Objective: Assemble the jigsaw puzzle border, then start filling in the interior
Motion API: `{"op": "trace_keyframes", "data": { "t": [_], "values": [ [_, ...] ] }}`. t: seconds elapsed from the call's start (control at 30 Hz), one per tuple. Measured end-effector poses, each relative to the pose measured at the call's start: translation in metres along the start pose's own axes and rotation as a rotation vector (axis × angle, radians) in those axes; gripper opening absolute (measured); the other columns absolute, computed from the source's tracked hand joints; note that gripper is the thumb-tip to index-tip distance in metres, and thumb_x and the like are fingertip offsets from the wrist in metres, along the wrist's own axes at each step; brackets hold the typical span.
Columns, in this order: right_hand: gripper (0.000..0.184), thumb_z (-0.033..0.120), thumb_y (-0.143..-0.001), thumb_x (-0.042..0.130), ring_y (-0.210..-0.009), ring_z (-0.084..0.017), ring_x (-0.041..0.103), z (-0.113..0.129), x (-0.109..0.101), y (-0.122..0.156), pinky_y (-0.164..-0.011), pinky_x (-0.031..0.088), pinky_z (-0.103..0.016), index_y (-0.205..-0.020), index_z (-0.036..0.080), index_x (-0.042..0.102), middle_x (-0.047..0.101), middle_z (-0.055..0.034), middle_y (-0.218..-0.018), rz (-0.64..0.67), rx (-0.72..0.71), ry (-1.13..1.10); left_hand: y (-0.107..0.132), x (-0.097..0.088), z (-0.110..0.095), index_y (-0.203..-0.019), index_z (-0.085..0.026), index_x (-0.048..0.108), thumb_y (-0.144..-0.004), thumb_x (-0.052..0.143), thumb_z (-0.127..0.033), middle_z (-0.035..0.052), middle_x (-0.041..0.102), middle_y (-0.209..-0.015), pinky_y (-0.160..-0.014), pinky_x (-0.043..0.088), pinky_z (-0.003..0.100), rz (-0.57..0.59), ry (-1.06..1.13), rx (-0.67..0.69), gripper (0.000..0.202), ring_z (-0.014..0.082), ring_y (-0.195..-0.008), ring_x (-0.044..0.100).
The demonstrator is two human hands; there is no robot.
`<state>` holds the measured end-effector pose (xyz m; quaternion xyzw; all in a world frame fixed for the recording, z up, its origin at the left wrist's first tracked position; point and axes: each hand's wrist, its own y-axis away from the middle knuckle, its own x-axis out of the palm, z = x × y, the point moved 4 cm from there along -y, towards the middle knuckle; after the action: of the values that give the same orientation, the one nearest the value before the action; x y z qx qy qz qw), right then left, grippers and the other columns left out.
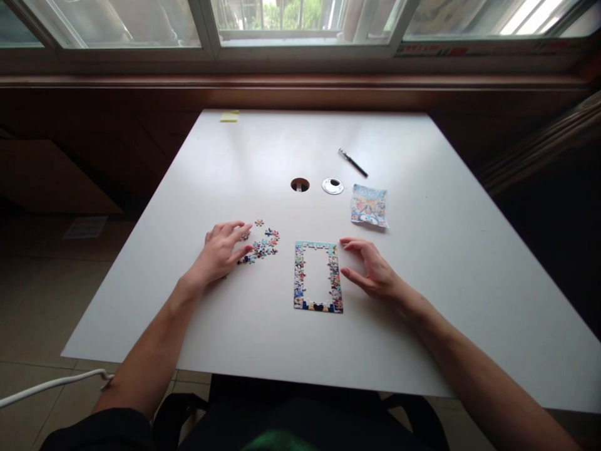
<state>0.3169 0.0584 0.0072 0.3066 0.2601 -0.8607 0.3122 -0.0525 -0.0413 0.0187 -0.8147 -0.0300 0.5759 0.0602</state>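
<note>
A rectangular jigsaw puzzle frame point(299, 275), its border joined and its middle bare, lies flat on the white table point(263, 332). To its left is a small heap of loose puzzle pieces point(267, 245). My left hand point(220, 249) rests at the heap's left side, fingers apart, with some pieces partly hidden beneath the fingertips. Beside the frame's upper right edge, my right hand point(370, 266) is half curled, thumb and fingers apart with nothing between them. Beyond it lies a crinkled picture packet point(369, 207) with a colourful cartoon print.
Farther back are a black pen point(353, 163), a round metal cover point(333, 186) and an open cable hole point(299, 185). A yellow sticky note point(230, 116) lies by the far left corner. Windows point(305, 25) rise behind the table, and a white cable point(56, 383) hangs at lower left.
</note>
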Motion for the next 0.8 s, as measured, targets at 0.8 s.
{"op": "trace_keyframes", "data": {
  "t": [0.8],
  "values": [
    [0.043, 0.041, -0.09, 0.066, -0.131, -0.033, 0.053, -0.002, 0.001, 0.0, -0.112, 0.045, -0.056, -0.126, 0.026, 0.047, 0.053, -0.0139, -0.136, -0.014, 0.001, -0.038, 0.014, -0.034, 0.019, -0.148, -0.039, 0.044, -0.084, 0.07, -0.052, 0.0035, 0.029, -0.163, -0.118, 0.036, 0.055, 0.314, 0.193, 0.105, 0.07, 0.0357, -0.149, 0.029]
  ]
}}
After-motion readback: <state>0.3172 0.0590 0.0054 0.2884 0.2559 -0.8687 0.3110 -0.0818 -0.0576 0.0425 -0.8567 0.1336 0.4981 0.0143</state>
